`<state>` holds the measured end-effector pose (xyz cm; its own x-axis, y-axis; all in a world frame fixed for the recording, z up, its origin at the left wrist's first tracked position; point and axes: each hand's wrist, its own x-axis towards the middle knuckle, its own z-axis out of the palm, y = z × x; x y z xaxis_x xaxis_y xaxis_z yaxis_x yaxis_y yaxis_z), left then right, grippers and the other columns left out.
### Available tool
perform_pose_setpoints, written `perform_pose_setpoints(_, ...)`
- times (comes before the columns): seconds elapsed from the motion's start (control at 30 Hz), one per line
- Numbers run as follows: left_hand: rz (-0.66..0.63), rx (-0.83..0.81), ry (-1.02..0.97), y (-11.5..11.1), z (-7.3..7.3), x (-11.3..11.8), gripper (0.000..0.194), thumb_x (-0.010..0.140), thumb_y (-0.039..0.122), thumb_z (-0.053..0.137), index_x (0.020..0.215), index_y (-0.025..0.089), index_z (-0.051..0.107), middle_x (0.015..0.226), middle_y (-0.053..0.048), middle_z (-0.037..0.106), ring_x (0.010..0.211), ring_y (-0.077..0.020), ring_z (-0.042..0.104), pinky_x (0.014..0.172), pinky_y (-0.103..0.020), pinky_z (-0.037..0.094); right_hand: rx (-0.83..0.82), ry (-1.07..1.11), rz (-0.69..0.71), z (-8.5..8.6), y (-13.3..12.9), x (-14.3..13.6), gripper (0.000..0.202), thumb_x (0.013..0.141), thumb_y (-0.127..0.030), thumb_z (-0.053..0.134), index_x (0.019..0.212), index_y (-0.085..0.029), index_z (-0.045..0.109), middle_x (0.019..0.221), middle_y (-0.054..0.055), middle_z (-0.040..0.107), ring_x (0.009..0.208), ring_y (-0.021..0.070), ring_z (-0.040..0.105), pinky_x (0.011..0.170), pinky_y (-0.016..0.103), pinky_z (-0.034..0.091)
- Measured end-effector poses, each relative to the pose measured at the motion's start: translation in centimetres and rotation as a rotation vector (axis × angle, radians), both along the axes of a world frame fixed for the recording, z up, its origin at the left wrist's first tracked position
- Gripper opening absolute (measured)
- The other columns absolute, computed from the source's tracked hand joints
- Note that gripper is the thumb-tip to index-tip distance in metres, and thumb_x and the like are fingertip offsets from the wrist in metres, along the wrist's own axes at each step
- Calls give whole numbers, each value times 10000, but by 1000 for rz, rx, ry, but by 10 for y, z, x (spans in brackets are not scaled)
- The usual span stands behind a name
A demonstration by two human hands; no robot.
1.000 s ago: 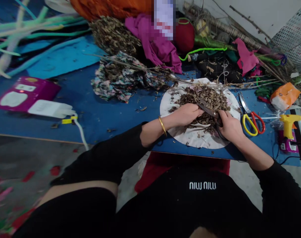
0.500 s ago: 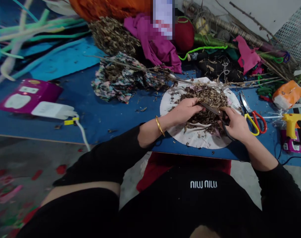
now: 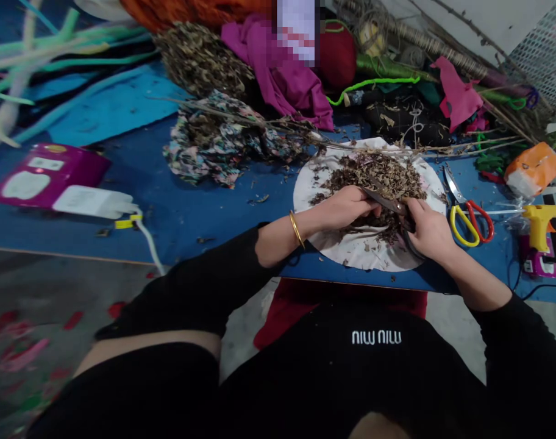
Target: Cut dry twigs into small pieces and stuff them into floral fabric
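You're gripping the dark scissors [image 3: 391,206] in your right hand [image 3: 431,230] over the dry leaves [image 3: 382,172] beneath both hands, ideally keeping the blades [image 3: 379,196] clear of your curled left hand [image 3: 349,206], whose hold is unclear.

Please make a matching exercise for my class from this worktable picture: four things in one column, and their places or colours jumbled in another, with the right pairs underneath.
Things
1. Dark scissors
2. Dry brown leaves
3. Lying scissors
4. Glue gun

Places and colours
A. One handle yellow, the other red
B. Heaped on the round white cloth
C. Yellow, at the right end of the blue table
D. Held in the right hand

Right pairs: 1-D, 2-B, 3-A, 4-C
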<state>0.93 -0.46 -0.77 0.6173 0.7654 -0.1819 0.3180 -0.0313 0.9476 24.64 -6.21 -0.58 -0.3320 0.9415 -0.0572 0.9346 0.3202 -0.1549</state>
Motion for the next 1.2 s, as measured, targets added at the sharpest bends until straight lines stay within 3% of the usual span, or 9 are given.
perform_pose_setpoints(0.17,3,-40,-19,1,-1,-1,208,907,261,572,725,173,621,615,23,494,621,-131,446,626,-267,369,-14,-51,-14,-2,-2,-1,452,920,-251,449,1330,-139,601,1222,186,705,904,297,671,706,358,451)
perform_pose_setpoints(0.43,-18,-7,-12,1,0,1,211,902,230,552,718,175,639,630,11,539,625,-137,462,630,-272,374,9,-45,-22,1,0,-6,482,947,-338,459,1380,-155,567,1224,172,688,901,288,664,656,345,423)
perform_pose_setpoints(0.7,-13,-21,-9,1,-4,1,230,904,231,556,691,179,625,600,13,507,620,-146,459,648,-289,364,12,-55,-15,-4,-3,-4,420,929,-259,458,1311,-146,594,1174,178,703,847,269,655,657,346,439)
perform_pose_setpoints(1.0,-41,-1,-32,-1,-2,2,244,912,265,522,683,191,559,633,13,512,643,-142,456,651,-284,373,34,-56,-17,-2,0,-9,492,931,-302,474,1390,-146,556,1217,185,671,874,286,654,641,347,425)
perform_pose_setpoints(1.2,-37,-23,-42,0,-6,2,238,908,302,539,694,197,550,626,16,495,623,-140,437,618,-280,356,-1,-102,-30,-3,-1,-9,456,929,-242,446,1353,-139,575,1172,185,678,836,281,650,619,348,412)
